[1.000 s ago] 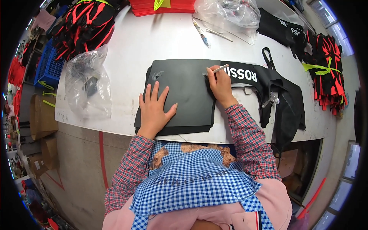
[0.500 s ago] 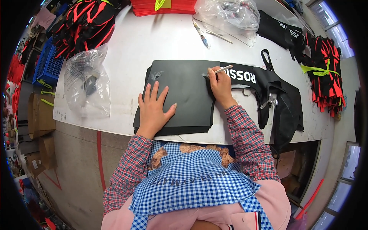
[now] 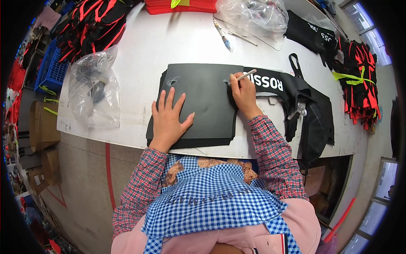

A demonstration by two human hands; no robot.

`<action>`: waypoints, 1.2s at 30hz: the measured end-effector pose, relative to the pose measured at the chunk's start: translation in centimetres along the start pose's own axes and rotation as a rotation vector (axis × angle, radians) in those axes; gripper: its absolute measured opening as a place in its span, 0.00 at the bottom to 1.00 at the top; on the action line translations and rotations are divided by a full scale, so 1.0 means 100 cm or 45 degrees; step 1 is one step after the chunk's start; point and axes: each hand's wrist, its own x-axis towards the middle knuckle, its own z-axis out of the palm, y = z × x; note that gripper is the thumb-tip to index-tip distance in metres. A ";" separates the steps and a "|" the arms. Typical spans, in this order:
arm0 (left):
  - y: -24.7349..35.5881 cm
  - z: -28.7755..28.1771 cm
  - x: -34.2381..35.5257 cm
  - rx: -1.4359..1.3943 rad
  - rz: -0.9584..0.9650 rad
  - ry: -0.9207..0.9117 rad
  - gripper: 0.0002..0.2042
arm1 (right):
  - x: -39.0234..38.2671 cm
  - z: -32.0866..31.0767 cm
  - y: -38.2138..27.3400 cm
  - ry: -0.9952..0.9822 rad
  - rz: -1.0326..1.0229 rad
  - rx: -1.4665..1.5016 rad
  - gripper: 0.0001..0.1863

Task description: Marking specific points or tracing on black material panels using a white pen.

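My left hand (image 3: pixel 169 120) lies flat with fingers spread on a dark grey flat sheet (image 3: pixel 207 103), pressing its left part. Under that sheet, black pieces (image 3: pixel 198 143) stick out along the left and lower edges. A thin whitish marking pencil (image 3: pixel 248 74) is pinched in my right hand (image 3: pixel 245 97). Its tip is down by a small cut-out near the sheet's upper right edge; the fingers partly hide the contact. Pale scribbled marks surround another small cut-out (image 3: pixel 173 82) at the upper left. A black piece with white lettering (image 3: pixel 268 81) lies just right of my right hand.
Small metal scissors (image 3: pixel 298 111) rest on black fabric at the right. Beyond the sheet lie a pen (image 3: pixel 223 36), a thin stick (image 3: pixel 243 38) and a clear plastic bag (image 3: pixel 253 19). Another bag (image 3: pixel 95 91) is at the left. Black-and-red bundles (image 3: pixel 359 80) flank the white table (image 3: pixel 139 55).
Both hands stay almost in place, the left flat on the sheet and the right with the pencil at the same cut-out. The view has shifted very slightly.
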 end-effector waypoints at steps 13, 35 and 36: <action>0.001 -0.001 0.000 0.010 0.001 -0.008 0.32 | -0.001 0.010 0.003 0.053 -0.117 -0.048 0.10; -0.001 0.000 -0.002 -0.026 -0.006 0.028 0.32 | 0.022 0.100 -0.079 -0.342 0.171 0.537 0.17; -0.001 0.000 -0.002 -0.028 -0.003 0.028 0.32 | 0.023 0.106 -0.083 -0.360 0.107 0.470 0.16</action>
